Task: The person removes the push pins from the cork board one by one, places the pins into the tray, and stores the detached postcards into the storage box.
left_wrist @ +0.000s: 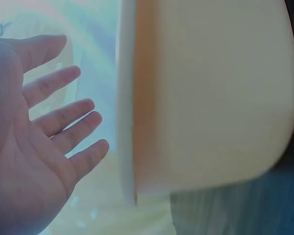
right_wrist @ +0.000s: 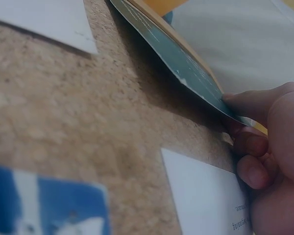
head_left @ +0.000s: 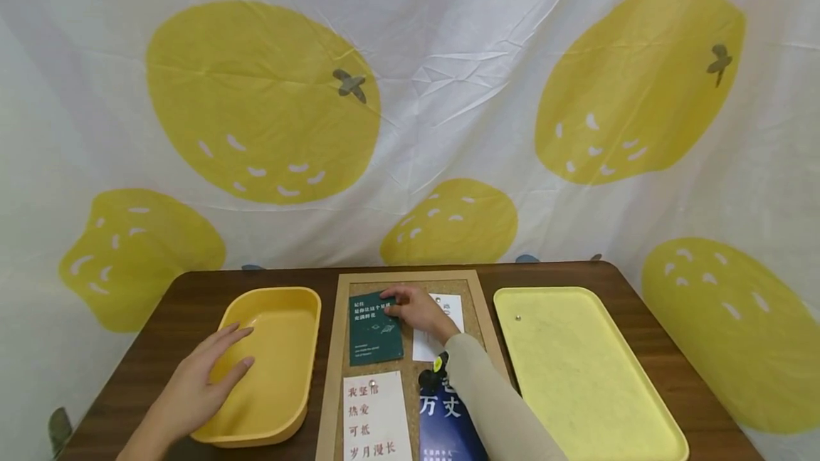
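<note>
My right hand (head_left: 418, 310) pinches the upper right edge of a dark green card (head_left: 373, 340) with white print, thumb on one face and fingers behind, as the right wrist view shows. That card's edge (right_wrist: 181, 81) is lifted off the cork board (head_left: 410, 368). Beneath the hand and forearm, a white card (head_left: 426, 348) is partly covered. My left hand (head_left: 195, 386) hovers over the left side of a deep yellow bin (head_left: 282, 365), its fingers spread and holding nothing. In the left wrist view the palm (left_wrist: 34, 142) faces the camera beside the bin's wall (left_wrist: 215, 98).
On the board's lower half are a white card (head_left: 374, 418) with red characters, held by a pin (head_left: 372, 383), and a blue card (head_left: 448, 440). A pale yellow tray (head_left: 589, 368) at right bears a small pin (head_left: 518, 318). A lemon-print cloth (head_left: 448, 126) hangs behind the table.
</note>
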